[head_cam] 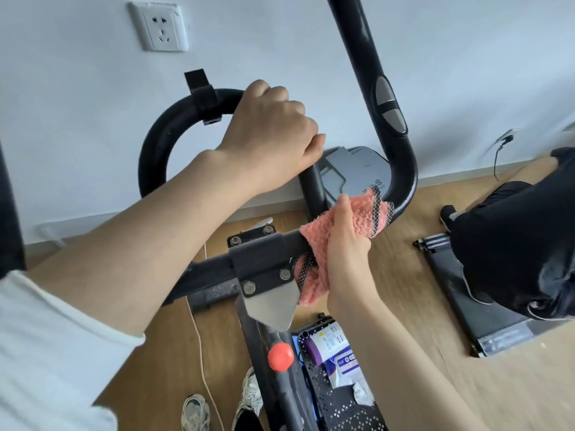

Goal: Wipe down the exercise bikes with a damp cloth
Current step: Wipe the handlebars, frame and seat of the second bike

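Cloth [339, 231] — gripped by right hand [347, 244] — wraps handlebar [401, 169].

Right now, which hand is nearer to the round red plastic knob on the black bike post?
Right. The right hand, gripping the pink fluffy cloth on the black crossbar, is just above the knob; the left hand grips the curved black handlebar much higher up.

The exercise bike [258, 259] is black, with looped tubular handlebars [370, 73] and a red knob [280, 356]. It stands on the wooden floor [404, 306] by the wall [93, 119]. The pink fluffy cloth [367, 209], edged in black mesh, is bunched around its crossbar [211, 269].
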